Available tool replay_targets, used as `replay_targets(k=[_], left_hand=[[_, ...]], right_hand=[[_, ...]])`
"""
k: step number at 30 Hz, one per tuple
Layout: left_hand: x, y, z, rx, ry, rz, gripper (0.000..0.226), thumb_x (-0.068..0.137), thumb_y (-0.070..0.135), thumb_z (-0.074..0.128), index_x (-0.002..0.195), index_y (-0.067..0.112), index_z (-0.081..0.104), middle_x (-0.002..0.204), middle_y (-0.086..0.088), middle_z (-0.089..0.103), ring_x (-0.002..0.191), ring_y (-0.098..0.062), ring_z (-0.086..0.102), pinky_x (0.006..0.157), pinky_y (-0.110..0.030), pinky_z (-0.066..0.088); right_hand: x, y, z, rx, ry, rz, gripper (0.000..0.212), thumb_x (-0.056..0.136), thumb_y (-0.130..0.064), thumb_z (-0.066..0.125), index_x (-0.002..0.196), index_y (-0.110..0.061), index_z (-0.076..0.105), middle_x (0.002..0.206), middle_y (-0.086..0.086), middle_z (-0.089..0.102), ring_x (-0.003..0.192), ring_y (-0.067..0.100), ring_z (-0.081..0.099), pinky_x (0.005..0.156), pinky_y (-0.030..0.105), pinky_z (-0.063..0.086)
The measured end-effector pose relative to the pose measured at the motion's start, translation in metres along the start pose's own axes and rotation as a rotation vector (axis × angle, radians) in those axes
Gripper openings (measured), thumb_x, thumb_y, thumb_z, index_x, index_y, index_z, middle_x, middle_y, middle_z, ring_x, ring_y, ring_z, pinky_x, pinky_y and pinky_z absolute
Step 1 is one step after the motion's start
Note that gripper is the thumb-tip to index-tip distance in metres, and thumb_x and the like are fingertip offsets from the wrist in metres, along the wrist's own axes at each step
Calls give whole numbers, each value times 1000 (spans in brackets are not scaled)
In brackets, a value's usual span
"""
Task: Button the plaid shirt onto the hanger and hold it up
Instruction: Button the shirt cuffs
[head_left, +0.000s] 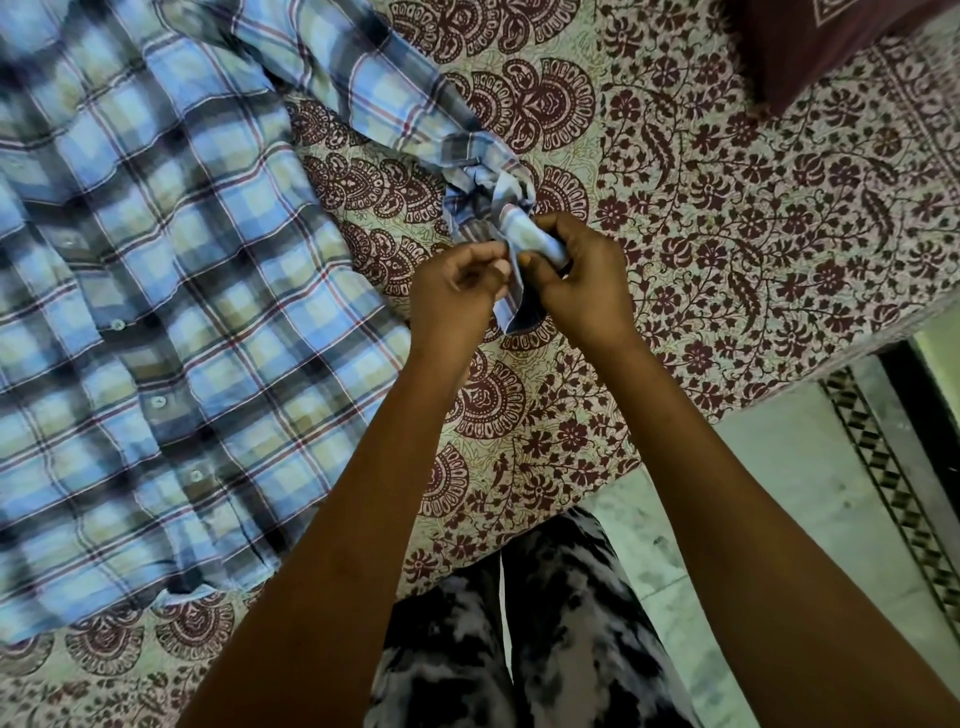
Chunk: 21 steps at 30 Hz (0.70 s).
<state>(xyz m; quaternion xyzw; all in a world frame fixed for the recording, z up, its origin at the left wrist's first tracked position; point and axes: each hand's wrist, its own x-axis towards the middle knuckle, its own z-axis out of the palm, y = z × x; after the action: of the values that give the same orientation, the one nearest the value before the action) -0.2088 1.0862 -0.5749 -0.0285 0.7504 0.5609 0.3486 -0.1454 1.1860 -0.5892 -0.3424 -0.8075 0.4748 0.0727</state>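
The blue, cream and red plaid shirt (156, 291) lies spread on the bed, its buttoned front placket running down the left half of the view. One sleeve stretches right from the shoulder to a bunched cuff (498, 208). My left hand (457, 291) pinches one edge of that cuff. My right hand (576, 280) grips the other edge, with fabric wrapped over its fingers. The two hands nearly touch. No hanger shows; the shirt's collar end is out of view.
The bed carries a cream sheet with maroon floral print (727, 234). A dark maroon pillow (810, 47) sits at the top right. The bed edge runs diagonally at lower right, with tiled floor (779, 493) beyond. My patterned trousers (519, 649) are below.
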Motion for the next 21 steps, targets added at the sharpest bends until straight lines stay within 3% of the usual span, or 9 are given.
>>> replay_targets(k=[3, 7, 10, 12, 14, 17, 21], left_hand=[[0, 1, -1, 50, 4, 24, 20, 85, -1, 59, 104, 1, 66, 91, -8, 67, 78, -12, 66, 78, -24, 57], [3, 2, 0, 101, -29, 51, 11, 81, 1, 65, 92, 2, 68, 75, -3, 67, 68, -14, 65, 71, -26, 58], [11, 4, -4, 188, -41, 124, 6, 77, 6, 71, 83, 7, 68, 71, 1, 66, 69, -17, 65, 72, -30, 58], [13, 5, -4, 306, -70, 210, 6, 76, 10, 72, 80, 8, 68, 69, 5, 65, 63, -8, 61, 67, -19, 54], [12, 5, -2, 483, -78, 328, 7, 78, 13, 70, 79, 7, 68, 72, 0, 68, 60, -5, 59, 62, -13, 50], [8, -4, 1, 554, 37, 467, 13, 80, 17, 67, 78, 4, 66, 74, -8, 70, 63, -19, 64, 62, -33, 55], [1, -11, 3, 480, 166, 455, 10, 81, 13, 65, 80, 4, 66, 74, -9, 70, 63, -17, 64, 61, -32, 53]], right_hand=[[-3, -1, -1, -25, -1, -19, 20, 83, -5, 60, 103, -3, 63, 89, 12, 69, 71, 16, 58, 54, 11, 39], [-4, -2, 1, 40, 96, 56, 16, 81, -6, 63, 98, -4, 63, 87, 9, 70, 68, 16, 59, 58, 24, 48], [-2, -4, 4, 159, 112, 137, 19, 79, -3, 64, 99, -4, 63, 88, 4, 67, 68, 10, 60, 62, 27, 52], [-1, -6, 4, 260, 104, 191, 27, 81, 1, 61, 107, -4, 61, 98, 6, 67, 76, 8, 62, 70, 29, 55], [0, -8, 2, 352, 87, 242, 34, 84, 2, 57, 117, -7, 56, 110, 9, 65, 89, 20, 66, 77, 37, 57], [3, -13, 0, 377, 55, 279, 42, 84, -2, 59, 124, -11, 52, 99, 21, 66, 86, 35, 67, 74, 46, 58], [8, -18, 0, 368, -17, 284, 48, 77, -5, 69, 122, -5, 55, 108, 18, 67, 86, 29, 66, 79, 42, 57]])
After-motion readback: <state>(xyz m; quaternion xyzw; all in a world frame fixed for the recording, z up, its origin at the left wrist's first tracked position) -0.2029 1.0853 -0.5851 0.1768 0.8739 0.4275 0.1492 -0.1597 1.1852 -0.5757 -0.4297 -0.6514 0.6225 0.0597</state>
